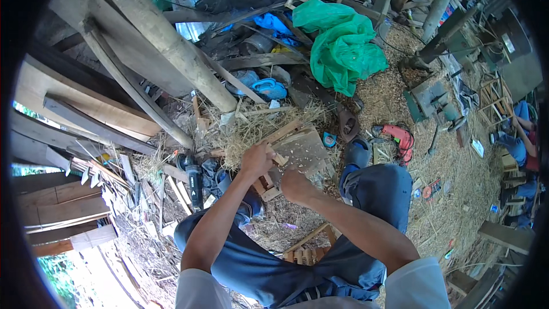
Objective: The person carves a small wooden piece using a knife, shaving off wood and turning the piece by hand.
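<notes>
My left hand (256, 161) is closed on a small pale wood piece (279, 159), whose end sticks out past the fingers. To its right, my right hand (298, 186) is curled into a fist; whatever lies inside it is hidden. Both hands rest low over a flat wooden board (304, 150) strewn with shavings, between my knees. A wooden block (266, 186) with a notch shows beneath the hands. Beyond my left hand, a narrow wooden strip (281, 131) runs along the board's edge.
A black power tool (195, 184) lies left of my leg, and a red power drill (399, 142) right of my knee. A blue tape measure (329, 139) sits beyond the board. Green plastic sheeting (346, 46) lies farther off. Another person (517, 131) sits at far right.
</notes>
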### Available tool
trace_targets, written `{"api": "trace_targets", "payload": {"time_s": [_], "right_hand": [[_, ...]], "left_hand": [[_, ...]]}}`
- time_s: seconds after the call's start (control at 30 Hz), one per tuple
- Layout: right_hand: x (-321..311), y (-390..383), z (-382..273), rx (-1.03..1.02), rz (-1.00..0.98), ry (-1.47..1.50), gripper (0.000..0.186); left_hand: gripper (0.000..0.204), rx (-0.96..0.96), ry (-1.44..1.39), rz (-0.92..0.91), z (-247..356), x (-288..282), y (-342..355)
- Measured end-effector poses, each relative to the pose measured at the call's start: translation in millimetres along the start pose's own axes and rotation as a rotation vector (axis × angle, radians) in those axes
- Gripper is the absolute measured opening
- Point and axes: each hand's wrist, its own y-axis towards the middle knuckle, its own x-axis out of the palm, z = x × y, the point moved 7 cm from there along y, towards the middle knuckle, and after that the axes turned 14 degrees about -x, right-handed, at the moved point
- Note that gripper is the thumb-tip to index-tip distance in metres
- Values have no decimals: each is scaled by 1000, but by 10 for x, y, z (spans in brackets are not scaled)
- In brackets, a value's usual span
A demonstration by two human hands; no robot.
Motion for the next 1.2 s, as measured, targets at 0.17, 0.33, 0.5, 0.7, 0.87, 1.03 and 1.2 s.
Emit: {"api": "trace_targets", "payload": {"time_s": [0.17,0.33,0.5,0.7,0.87,1.03,1.2], "right_hand": [[26,-28,131,227,86,163,34],[36,-12,219,267,133,190,33],[-16,6,212,184,80,54,29],[-150,35,237,176,-63,53,30],[1,159,353,282,45,72,31],[46,288,396,284,4,114,35],[313,392,766,201,65,165,33]], "left_hand": [[44,2,11,64,-18,21,4],[42,-16,5,37,4,21,0],[40,27,61,75,115,36,-70],[32,215,245,104,311,171,-265],[33,151,122,198,251,87,-272],[32,206,171,247,259,61,-278],[44,154,144,205,246,110,-176]]}}
